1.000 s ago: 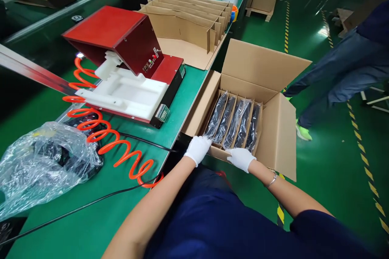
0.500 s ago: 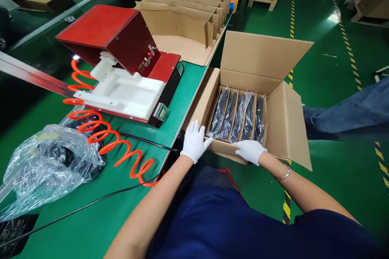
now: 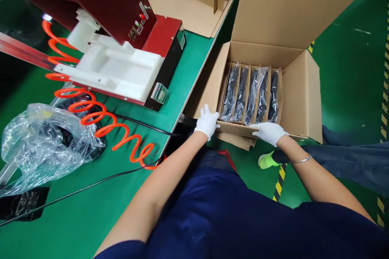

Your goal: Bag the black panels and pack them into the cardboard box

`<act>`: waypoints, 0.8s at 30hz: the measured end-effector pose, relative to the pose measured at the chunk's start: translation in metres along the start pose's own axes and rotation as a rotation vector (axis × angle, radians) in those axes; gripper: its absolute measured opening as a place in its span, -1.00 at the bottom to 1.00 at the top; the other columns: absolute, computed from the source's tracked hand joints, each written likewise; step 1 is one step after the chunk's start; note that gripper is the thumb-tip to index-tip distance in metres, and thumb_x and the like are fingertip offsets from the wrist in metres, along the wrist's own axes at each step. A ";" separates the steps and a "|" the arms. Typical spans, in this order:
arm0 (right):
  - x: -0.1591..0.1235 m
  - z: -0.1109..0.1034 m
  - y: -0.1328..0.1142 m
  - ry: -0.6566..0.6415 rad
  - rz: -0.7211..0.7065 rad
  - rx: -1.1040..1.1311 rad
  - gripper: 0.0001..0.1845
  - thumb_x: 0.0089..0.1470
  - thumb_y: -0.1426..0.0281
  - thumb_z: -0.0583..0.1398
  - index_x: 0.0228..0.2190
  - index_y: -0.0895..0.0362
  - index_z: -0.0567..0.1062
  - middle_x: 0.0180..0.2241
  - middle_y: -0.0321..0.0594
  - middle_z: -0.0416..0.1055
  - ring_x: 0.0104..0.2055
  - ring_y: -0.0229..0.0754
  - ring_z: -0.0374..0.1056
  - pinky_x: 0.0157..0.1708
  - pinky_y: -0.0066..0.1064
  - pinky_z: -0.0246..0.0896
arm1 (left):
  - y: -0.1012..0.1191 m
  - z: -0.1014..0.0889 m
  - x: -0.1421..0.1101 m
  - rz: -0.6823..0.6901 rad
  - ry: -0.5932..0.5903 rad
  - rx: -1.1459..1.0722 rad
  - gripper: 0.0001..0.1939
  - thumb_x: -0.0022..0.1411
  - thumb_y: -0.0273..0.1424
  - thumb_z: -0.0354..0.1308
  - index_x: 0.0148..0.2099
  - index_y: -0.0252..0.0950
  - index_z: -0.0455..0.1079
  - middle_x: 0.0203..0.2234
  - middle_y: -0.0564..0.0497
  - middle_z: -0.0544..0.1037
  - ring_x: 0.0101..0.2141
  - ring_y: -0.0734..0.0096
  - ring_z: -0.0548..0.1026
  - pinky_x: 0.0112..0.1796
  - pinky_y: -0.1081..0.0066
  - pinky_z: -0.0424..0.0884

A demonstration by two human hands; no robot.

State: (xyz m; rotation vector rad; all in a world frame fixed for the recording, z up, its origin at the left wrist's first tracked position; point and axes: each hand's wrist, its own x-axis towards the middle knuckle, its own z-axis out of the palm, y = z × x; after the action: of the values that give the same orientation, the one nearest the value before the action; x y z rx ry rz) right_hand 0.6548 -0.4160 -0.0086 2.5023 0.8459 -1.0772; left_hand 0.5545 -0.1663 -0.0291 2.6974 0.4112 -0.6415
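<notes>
An open cardboard box [image 3: 299, 97] sits beside the workbench in front of me. Inside, cardboard dividers separate several dark, long items in clear plastic bags [image 3: 231, 93], standing in a row. My left hand [image 3: 207, 121], in a white glove, rests at the box's near left corner with its fingers spread. Gloved in white too, my right hand [image 3: 270, 132] grips the near rim, its fingertips at the edge by the bagged items. Part of that hand's fingers is hidden by the rim.
On the green bench [image 3: 185, 72] stand a red machine [image 3: 164, 34] with a white fixture [image 3: 121, 76] and a coiled orange hose [image 3: 105, 129]. Clear plastic wrapping [image 3: 45, 149] lies left; cardboard dividers [image 3: 182, 11] stand behind. Another person's leg and green shoe [image 3: 267, 160] are at right.
The view has shifted closer over the box. Both hands stay at its near side, the right one now on the rim. Another person's shoe has come into sight at right.
</notes>
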 end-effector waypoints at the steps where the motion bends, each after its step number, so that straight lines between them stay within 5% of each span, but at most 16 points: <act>1: 0.000 0.001 0.000 -0.002 -0.010 -0.004 -0.48 0.31 0.25 0.13 0.26 -0.10 0.43 0.12 -0.05 0.50 0.11 0.11 0.47 0.02 -0.14 0.34 | -0.001 0.001 0.002 -0.017 -0.034 -0.020 -0.62 0.29 -0.29 0.29 0.13 -0.16 0.44 0.45 -0.23 0.01 0.38 -0.25 0.10 0.11 0.03 0.40; 6: 0.000 0.006 -0.006 0.000 -0.043 -0.018 -0.49 0.31 0.27 0.09 0.25 -0.05 0.43 0.12 -0.03 0.50 0.09 0.15 0.47 -0.01 -0.10 0.36 | -0.008 0.003 0.000 -0.015 -0.088 -0.006 -0.68 0.34 -0.21 0.19 0.10 -0.15 0.44 0.22 -0.28 0.32 0.06 -0.07 0.52 -0.04 0.13 0.48; 10: -0.007 0.014 -0.018 -0.009 -0.089 -0.026 -0.52 0.31 0.27 0.09 0.21 0.00 0.47 0.02 0.03 0.55 0.02 0.18 0.51 -0.08 -0.09 0.38 | -0.017 0.003 -0.013 -0.006 -0.120 0.018 -0.70 0.37 -0.21 0.16 0.08 -0.17 0.43 0.06 -0.23 0.43 -0.10 0.04 0.58 -0.09 0.17 0.48; 17: -0.024 0.034 -0.039 -0.035 -0.124 0.000 -0.53 0.33 0.28 0.06 0.20 0.04 0.47 -0.07 0.08 0.58 -0.04 0.18 0.55 -0.14 -0.11 0.41 | -0.026 0.008 -0.039 -0.017 -0.135 0.057 -0.69 0.38 -0.22 0.17 0.12 -0.14 0.44 0.17 -0.25 0.38 -0.08 0.03 0.59 -0.10 0.17 0.51; 24: -0.017 0.039 -0.033 0.006 -0.196 0.062 -0.55 0.31 0.32 0.10 0.18 0.05 0.50 0.00 -0.01 0.57 0.01 0.06 0.54 0.01 -0.14 0.42 | -0.015 0.007 -0.041 0.009 -0.061 0.076 -0.48 0.34 -0.30 0.22 0.31 -0.18 0.31 0.34 -0.42 0.17 0.16 -0.18 0.46 0.06 0.06 0.45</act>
State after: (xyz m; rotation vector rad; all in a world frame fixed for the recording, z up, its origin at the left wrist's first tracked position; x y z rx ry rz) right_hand 0.6025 -0.4151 -0.0238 2.5155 1.0949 -1.1738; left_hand 0.5113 -0.1638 -0.0191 2.7419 0.3653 -0.7486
